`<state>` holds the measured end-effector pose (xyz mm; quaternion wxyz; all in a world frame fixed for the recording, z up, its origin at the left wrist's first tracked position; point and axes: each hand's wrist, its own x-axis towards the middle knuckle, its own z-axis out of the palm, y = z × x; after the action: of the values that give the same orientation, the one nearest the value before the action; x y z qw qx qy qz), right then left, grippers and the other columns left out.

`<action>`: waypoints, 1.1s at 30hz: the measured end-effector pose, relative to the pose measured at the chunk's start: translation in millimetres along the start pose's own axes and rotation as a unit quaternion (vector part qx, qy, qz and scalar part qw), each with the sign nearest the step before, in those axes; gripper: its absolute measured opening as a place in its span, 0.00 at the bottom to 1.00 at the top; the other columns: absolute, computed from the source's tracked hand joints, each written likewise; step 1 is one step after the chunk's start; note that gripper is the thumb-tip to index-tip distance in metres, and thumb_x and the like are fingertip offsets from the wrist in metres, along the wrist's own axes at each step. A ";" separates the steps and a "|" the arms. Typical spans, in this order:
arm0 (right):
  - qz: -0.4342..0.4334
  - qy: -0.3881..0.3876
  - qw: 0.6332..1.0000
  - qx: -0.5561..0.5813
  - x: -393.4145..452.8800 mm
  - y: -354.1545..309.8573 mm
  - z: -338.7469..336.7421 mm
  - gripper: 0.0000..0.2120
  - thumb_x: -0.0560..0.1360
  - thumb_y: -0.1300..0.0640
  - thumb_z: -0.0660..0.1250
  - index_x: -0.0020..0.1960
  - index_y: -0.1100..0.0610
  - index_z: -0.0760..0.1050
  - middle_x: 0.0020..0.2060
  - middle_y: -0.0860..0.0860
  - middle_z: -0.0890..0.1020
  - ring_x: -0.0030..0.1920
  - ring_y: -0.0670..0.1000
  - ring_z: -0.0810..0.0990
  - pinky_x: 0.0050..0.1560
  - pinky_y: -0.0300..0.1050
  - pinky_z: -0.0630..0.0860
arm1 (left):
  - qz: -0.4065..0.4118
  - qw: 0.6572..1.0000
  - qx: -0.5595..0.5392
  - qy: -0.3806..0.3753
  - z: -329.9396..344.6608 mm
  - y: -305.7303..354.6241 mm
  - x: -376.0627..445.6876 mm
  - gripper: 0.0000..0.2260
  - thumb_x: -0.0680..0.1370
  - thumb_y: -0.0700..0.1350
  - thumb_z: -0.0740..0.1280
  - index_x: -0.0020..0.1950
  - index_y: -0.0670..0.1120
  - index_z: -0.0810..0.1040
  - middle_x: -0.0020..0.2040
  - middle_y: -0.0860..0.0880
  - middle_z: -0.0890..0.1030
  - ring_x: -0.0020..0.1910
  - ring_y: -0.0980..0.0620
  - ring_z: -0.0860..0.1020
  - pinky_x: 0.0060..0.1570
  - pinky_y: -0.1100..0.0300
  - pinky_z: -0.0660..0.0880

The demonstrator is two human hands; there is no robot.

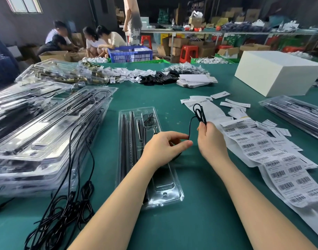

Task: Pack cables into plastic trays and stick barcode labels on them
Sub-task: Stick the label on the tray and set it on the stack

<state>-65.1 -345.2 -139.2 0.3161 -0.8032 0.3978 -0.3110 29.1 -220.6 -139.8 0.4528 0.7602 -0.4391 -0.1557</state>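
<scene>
Both hands (pixel 188 139) pinching black cable (pixel 199 112) over tray (pixel 170 195), bare table (pixel 199 204) nearby.

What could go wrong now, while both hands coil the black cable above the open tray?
1. The coil in the right hand looks loose; the black cable may spring open before it reaches the open tray.
2. The strand pinched by the left hand runs down under that hand and could snag on the tray's rim.
3. The right forearm lies close to the barcode label sheets and may drag them.
</scene>
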 end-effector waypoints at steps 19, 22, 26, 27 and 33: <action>-0.084 -0.225 0.969 0.057 -19.8 -15.8 9.4 0.14 0.83 0.49 0.53 0.41 0.47 0.70 0.33 0.41 0.75 0.36 0.41 0.73 0.37 0.38 0.66 | -0.017 0.990 -0.128 0.052 -5.1 -3.8 6.0 0.13 0.81 0.49 0.63 0.37 0.52 0.79 0.27 0.63 0.76 0.29 0.66 0.72 0.36 0.69 0.68; -0.070 -0.265 0.957 0.096 -20.0 -14.7 5.6 0.14 0.83 0.50 0.53 0.41 0.46 0.72 0.28 0.33 0.76 0.32 0.33 0.73 0.38 0.36 0.65 | -0.025 0.980 -0.196 0.028 -8.2 -2.1 4.5 0.07 0.80 0.48 0.65 0.48 0.51 0.83 0.31 0.63 0.80 0.34 0.69 0.76 0.39 0.76 0.69; -0.116 -0.289 0.949 0.048 -16.1 -16.8 -3.4 0.16 0.83 0.51 0.55 0.38 0.45 0.71 0.36 0.40 0.75 0.39 0.34 0.73 0.43 0.31 0.65 | -0.026 0.976 -0.217 0.008 -12.7 -2.0 3.6 0.06 0.79 0.47 0.67 0.49 0.49 0.83 0.36 0.58 0.82 0.38 0.63 0.78 0.44 0.69 0.73; -0.135 -0.292 0.946 0.026 -14.4 -16.7 -6.6 0.16 0.83 0.52 0.56 0.36 0.47 0.70 0.37 0.45 0.72 0.38 0.39 0.72 0.43 0.33 0.65 | -0.025 0.977 -0.213 0.000 -12.8 -2.0 3.7 0.06 0.79 0.47 0.67 0.49 0.49 0.83 0.40 0.54 0.84 0.41 0.60 0.79 0.48 0.65 0.75; -0.097 -0.281 0.945 0.132 -9.0 -10.5 -20.8 0.06 0.76 0.56 0.70 0.41 0.56 0.81 0.29 0.53 0.77 0.32 0.45 0.70 0.35 0.39 0.67 | -0.016 0.981 -0.191 -0.001 -11.1 -1.8 3.3 0.08 0.78 0.51 0.68 0.49 0.50 0.84 0.47 0.47 0.85 0.47 0.49 0.80 0.55 0.56 0.73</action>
<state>-80.4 -338.0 -120.9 0.4869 -0.8436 0.1681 -0.1513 38.9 -216.8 -134.8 0.5865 0.6663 -0.3900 -0.2447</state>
